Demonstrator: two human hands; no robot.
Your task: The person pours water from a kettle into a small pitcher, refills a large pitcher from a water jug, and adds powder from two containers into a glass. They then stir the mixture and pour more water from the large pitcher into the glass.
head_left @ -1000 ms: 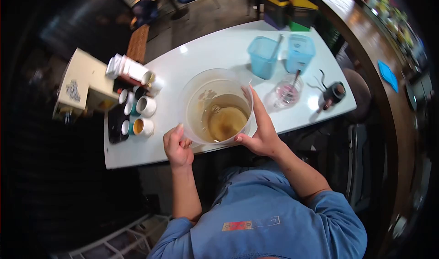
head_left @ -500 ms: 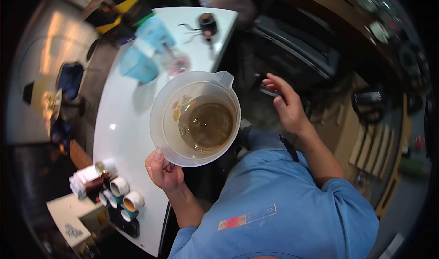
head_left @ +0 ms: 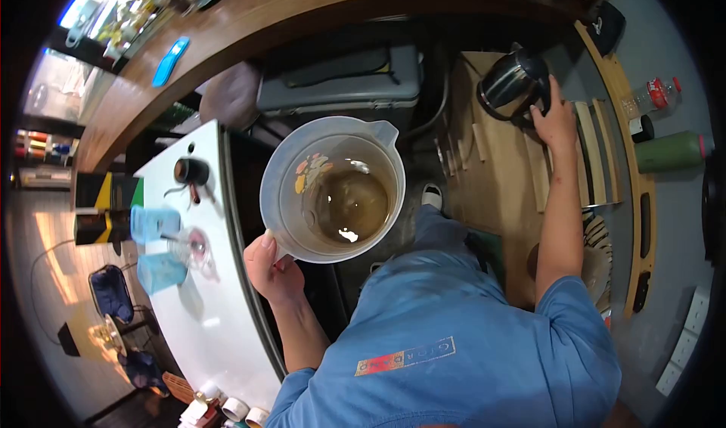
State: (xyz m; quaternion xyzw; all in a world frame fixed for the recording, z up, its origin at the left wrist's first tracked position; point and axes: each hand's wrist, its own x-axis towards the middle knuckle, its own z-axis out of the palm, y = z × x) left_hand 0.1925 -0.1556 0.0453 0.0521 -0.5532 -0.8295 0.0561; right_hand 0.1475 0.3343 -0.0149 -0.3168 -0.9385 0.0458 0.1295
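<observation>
Left hand (head_left: 271, 265) grips the handle of a large translucent measuring jug (head_left: 333, 190), fingers wrapped tight around it, thumb on top. Jug held level in the air, off the edge of the white bench (head_left: 219, 330), above the person's lap. Spout points away from the body. Brownish liquid (head_left: 349, 207) pools in the bottom; a patch of coloured residue clings to the inner wall.

Right hand (head_left: 556, 118) stretched far out to the side, palm and fingers laid on a dark metal kettle (head_left: 514, 84). Kettle sits on a wooden surface beside upright slats. Cannot tell whether the fingers have closed round the handle or only rest on it.

On the bench: two blue plastic cups (head_left: 155, 246) close together, a small clear glass with pink contents (head_left: 198, 243) just beside them, a small black device with trailing wires (head_left: 189, 172) farther along. Rolls of tape (head_left: 236, 409) near the bench's close end.

Grey case (head_left: 340, 88) under the curved wooden counter (head_left: 249, 20). Green flask (head_left: 669, 152) and red-capped bottle (head_left: 654, 95) lie beyond the slats.
</observation>
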